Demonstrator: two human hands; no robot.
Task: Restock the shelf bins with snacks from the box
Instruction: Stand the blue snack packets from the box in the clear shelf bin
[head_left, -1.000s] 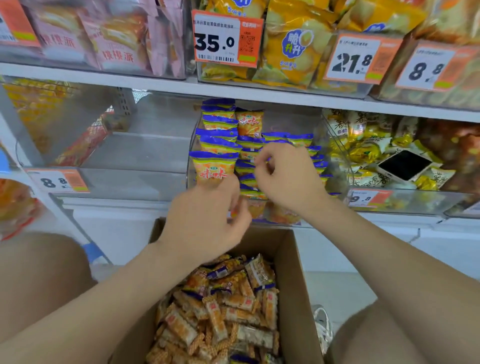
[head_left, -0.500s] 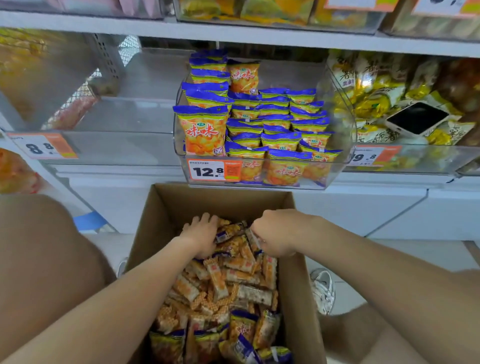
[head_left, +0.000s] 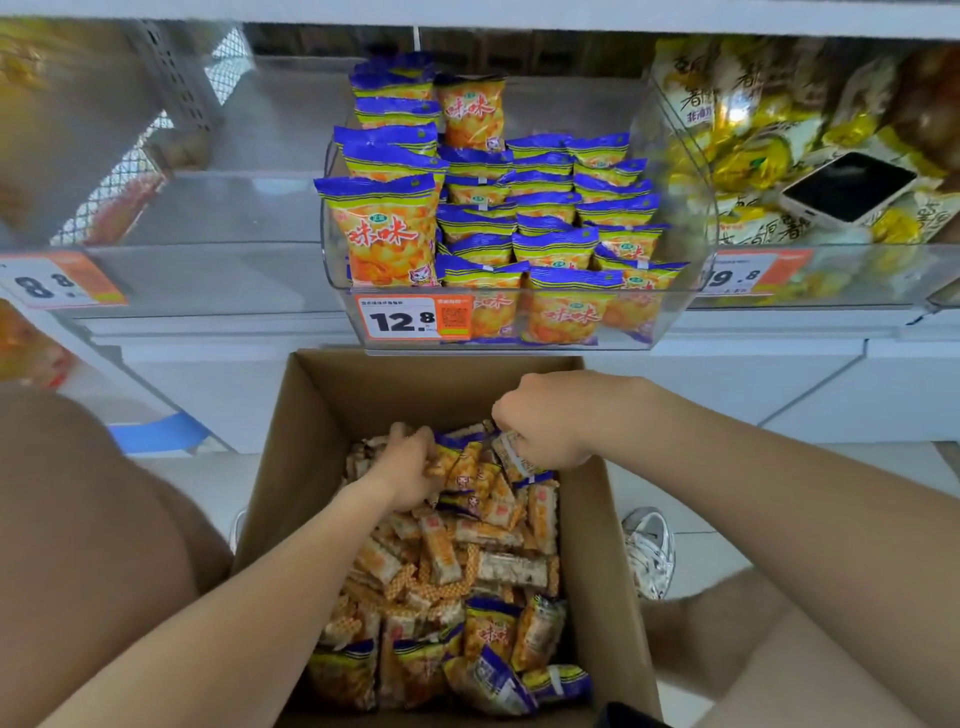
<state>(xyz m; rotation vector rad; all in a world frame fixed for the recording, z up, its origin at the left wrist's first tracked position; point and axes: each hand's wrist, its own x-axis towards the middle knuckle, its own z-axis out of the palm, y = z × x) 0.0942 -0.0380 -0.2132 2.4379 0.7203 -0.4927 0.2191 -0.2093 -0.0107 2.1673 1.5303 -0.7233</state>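
head view: i am looking down over the cardboard box (head_left: 587, 545) toward the clear shelf bin (head_left: 670, 312), which is sitting just above and beyond it.
shelf bin: it is already holding rows of blue-and-orange snack packs (head_left: 387, 234), standing upright from the front wall to the back. the left row is standing taller than the middle and right rows.
price tag (head_left: 410, 318): it is sitting on the bin's front wall and showing 12.8.
box contents: a deep jumble of snacks (head_left: 457, 561) is filling the box, with the same blue-topped packs lying among long biscuit-like bars.
progress: i am judging the restock as well under way but not finished. the bin is looking largely stocked, with room showing above the lower rows, and plenty is waiting in the box.
left hand (head_left: 410, 467): i am holding it low in the far end of the pile, fingers (head_left: 410, 436) curled down and gripping blue-and-orange packs.
right hand (head_left: 545, 421): i am holding it just beside the left, knuckles up, fingers curled tight and pinching wrappers at the far right of the pile. my fingertips are hiding under the hand, so i cannot tell how many packs i am gripping.
neighbouring bin (head_left: 831, 280): to the right, it is holding yellow packs (head_left: 753, 150), and a phone (head_left: 847, 189) is lying on top of them.
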